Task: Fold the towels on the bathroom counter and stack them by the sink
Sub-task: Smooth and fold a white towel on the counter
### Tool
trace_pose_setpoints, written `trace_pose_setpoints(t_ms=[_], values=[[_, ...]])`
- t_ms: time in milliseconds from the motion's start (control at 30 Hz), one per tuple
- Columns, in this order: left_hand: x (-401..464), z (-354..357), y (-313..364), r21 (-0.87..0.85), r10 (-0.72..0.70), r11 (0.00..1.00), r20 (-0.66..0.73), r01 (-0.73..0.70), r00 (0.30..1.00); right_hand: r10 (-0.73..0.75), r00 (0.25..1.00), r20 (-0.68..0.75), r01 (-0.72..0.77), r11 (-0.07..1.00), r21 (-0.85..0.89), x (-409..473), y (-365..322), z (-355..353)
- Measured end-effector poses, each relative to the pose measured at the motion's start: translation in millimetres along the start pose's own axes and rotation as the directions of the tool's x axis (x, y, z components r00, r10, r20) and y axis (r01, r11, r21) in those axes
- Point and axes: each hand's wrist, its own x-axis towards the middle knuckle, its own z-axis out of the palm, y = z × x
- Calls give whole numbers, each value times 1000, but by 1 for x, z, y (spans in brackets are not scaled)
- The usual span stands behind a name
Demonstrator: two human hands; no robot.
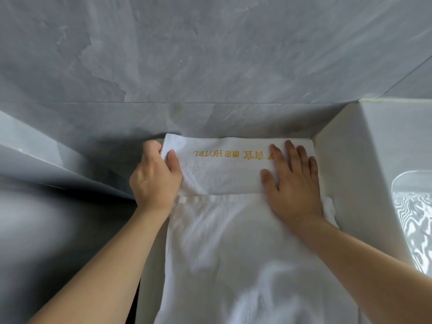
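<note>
The left hand (155, 177) grips the left edge of a white towel (233, 242), thumb on top and fingers curled around the fold. The towel lies lengthwise on the pale bench (332, 160), its far end folded back toward the grey wall (210, 66). That folded band shows a woven border and gold embroidered lettering (230, 155), upside down, reading HOTEL. The right hand (294, 183) presses flat on the band's right end, fingers straight and spread. Farther right sits the sink (413, 220).
</note>
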Motion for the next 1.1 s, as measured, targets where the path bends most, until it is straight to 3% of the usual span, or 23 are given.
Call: trace_pose_setpoints(t_ms=[100,133,200,267,333,467,600,667,767,900,1033,1100], values=[[-17,-21,10,-12,310,949,-126,-314,942,-5,1000,-9,5,1000,18,0,0,1],[-28,-27,17,-38,421,903,-111,-427,900,-7,1000,-18,8,1000,25,1,0,2],[-54,-35,31,-80,539,841,51,-534,841,-11,1000,-30,12,999,37,1,0,2],[-80,-33,35,-10,521,843,265,-538,812,-10,999,-53,13,999,48,1,1,2],[-100,-28,26,58,453,856,391,-513,801,-7,995,-103,15,996,83,1,1,3],[-107,-20,12,48,409,893,323,-447,854,-8,965,-262,55,984,172,-1,-2,2],[-108,-15,12,0,477,870,255,-493,841,-111,922,-370,155,984,92,-17,-4,-6],[-108,-12,9,-32,516,853,205,-522,831,-163,931,-325,174,985,2,-35,-4,-8],[-107,-12,9,-77,561,828,133,-556,817,-232,965,-118,212,964,-161,-61,-4,-15],[-105,-18,12,-76,565,825,155,-561,810,-292,954,74,299,889,-347,-66,1,-41],[-106,-45,26,-131,501,861,58,-491,863,-262,962,71,272,924,-269,-66,1,-82],[-108,-71,35,-222,499,846,9,-485,867,-317,945,80,327,917,-229,-77,2,-102]])
